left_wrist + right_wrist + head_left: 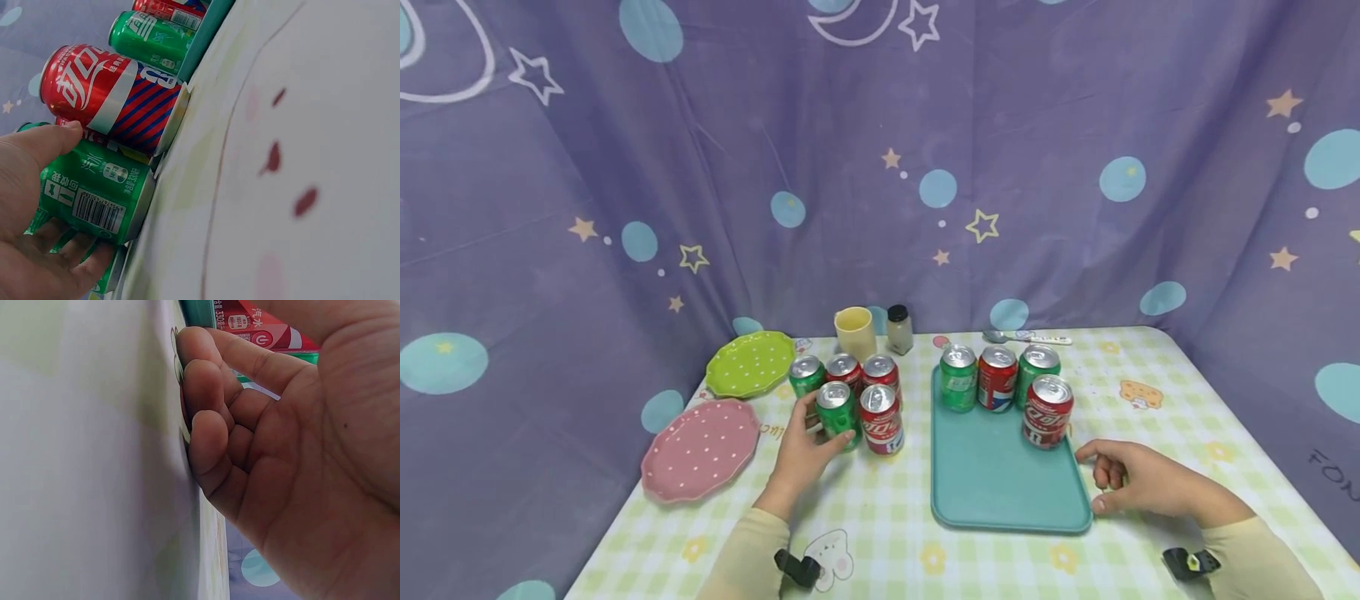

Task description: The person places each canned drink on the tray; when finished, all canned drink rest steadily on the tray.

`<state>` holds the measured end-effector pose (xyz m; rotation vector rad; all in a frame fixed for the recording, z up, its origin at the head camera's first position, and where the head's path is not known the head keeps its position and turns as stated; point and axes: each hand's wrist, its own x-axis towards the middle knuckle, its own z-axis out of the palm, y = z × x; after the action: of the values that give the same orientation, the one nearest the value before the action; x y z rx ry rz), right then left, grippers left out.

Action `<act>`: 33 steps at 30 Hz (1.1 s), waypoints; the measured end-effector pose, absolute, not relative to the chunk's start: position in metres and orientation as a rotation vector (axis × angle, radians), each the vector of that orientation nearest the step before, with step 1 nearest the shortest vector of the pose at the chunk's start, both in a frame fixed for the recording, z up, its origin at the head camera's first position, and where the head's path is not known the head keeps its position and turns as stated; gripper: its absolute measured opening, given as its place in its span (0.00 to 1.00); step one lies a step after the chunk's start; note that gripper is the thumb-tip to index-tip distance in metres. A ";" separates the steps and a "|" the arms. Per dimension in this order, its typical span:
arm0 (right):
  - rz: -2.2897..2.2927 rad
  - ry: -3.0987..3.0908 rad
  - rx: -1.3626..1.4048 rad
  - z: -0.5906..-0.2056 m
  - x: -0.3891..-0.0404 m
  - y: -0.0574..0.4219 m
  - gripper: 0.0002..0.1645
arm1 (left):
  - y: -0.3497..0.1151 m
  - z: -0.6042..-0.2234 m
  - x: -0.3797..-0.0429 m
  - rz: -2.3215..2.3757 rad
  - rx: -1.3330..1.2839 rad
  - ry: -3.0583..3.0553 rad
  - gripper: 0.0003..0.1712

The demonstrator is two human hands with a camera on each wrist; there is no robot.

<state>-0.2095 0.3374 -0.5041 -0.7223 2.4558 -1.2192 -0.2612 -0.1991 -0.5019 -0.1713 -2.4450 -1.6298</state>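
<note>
My left hand [801, 454] curls round a green soda can [838, 417], thumb on its near side and fingers on its far left side. The left wrist view shows that can [94, 187] upright at the table, close beside a red soda can [112, 97]. Behind these two stand a green can [806, 377] and two red cans, partly hidden. On the right, my right hand [1142, 479] rests beside the right edge of the teal tray [1000, 492], fingers loosely bent and holding nothing. Whether its fingertips touch the tray rim I cannot tell.
On the tray, two green cans and a red can [997, 383] form a back row, with another red can [1047, 417] in front. A yellow cup [856, 333], a black-capped jar [899, 332] and a spoon [1026, 338] lie behind. Green [751, 364] and pink plates [700, 450] sit left.
</note>
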 end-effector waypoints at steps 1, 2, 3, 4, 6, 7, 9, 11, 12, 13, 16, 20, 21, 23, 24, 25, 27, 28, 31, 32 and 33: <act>-1.220 2.457 -0.719 -0.504 -0.210 0.338 0.37 | -0.199 -0.503 -0.262 -1.617 -0.167 -2.454 0.52; -1.221 2.455 -0.713 -0.505 -0.210 0.338 0.37 | -0.199 -0.504 -0.262 -1.603 -0.161 -2.466 0.53; -1.220 2.456 -0.711 -0.505 -0.210 0.338 0.38 | -0.199 -0.505 -0.263 -1.590 -0.154 -2.476 0.53; -1.218 2.456 -0.707 -0.506 -0.210 0.338 0.38 | -0.199 -0.507 -0.264 -1.578 -0.144 -2.487 0.54; -1.214 2.455 -0.702 -0.507 -0.210 0.339 0.38 | -0.199 -0.510 -0.264 -1.566 -0.134 -2.499 0.54; -1.215 2.454 -0.702 -0.507 -0.210 0.339 0.38 | -0.199 -0.511 -0.265 -1.564 -0.131 -2.499 0.54; -1.219 2.450 -0.701 -0.507 -0.211 0.339 0.38 | -0.199 -0.512 -0.266 -1.566 -0.126 -2.492 0.53; -1.222 2.446 -0.699 -0.507 -0.211 0.339 0.38 | -0.199 -0.512 -0.266 -1.574 -0.130 -2.484 0.52; -1.224 2.444 -0.699 -0.507 -0.211 0.339 0.38 | -0.199 -0.513 -0.267 -1.577 -0.130 -2.482 0.52; -1.226 2.442 -0.699 -0.506 -0.211 0.339 0.38 | -0.199 -0.513 -0.267 -1.576 -0.129 -2.481 0.51; -1.231 2.436 -0.704 -0.506 -0.211 0.339 0.38 | -0.199 -0.513 -0.267 -1.566 -0.126 -2.477 0.51; -1.239 2.431 -0.710 -0.505 -0.210 0.338 0.38 | -0.199 -0.513 -0.266 -1.557 -0.118 -2.466 0.50; -1.240 2.430 -0.711 -0.506 -0.210 0.338 0.38 | -0.199 -0.512 -0.266 -1.558 -0.118 -2.465 0.50; -1.241 2.431 -0.710 -0.506 -0.210 0.338 0.38 | -0.199 -0.511 -0.265 -1.563 -0.114 -2.466 0.50; -1.242 2.431 -0.709 -0.506 -0.210 0.338 0.38 | -0.199 -0.511 -0.264 -1.567 -0.115 -2.465 0.50; -1.240 2.432 -0.710 -0.506 -0.210 0.338 0.38 | -0.199 -0.511 -0.264 -1.575 -0.115 -2.463 0.50; -1.238 2.434 -0.709 -0.506 -0.210 0.338 0.38 | -0.198 -0.511 -0.264 -1.582 -0.121 -2.455 0.50; -1.236 2.435 -0.709 -0.506 -0.210 0.338 0.38 | -0.198 -0.511 -0.264 -1.583 -0.123 -2.451 0.50; -1.230 2.441 -0.704 -0.506 -0.211 0.338 0.38 | -0.197 -0.512 -0.264 -1.575 -0.138 -2.439 0.49; -1.228 2.442 -0.701 -0.507 -0.211 0.338 0.38 | -0.197 -0.512 -0.264 -1.571 -0.137 -2.438 0.49; -1.226 2.443 -0.697 -0.507 -0.211 0.339 0.38 | -0.197 -0.513 -0.264 -1.569 -0.137 -2.437 0.49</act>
<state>-0.2112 0.3387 -0.5069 -0.6974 2.4431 -1.2262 -0.2644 -0.1967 -0.5126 -0.1374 -2.4365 -1.5688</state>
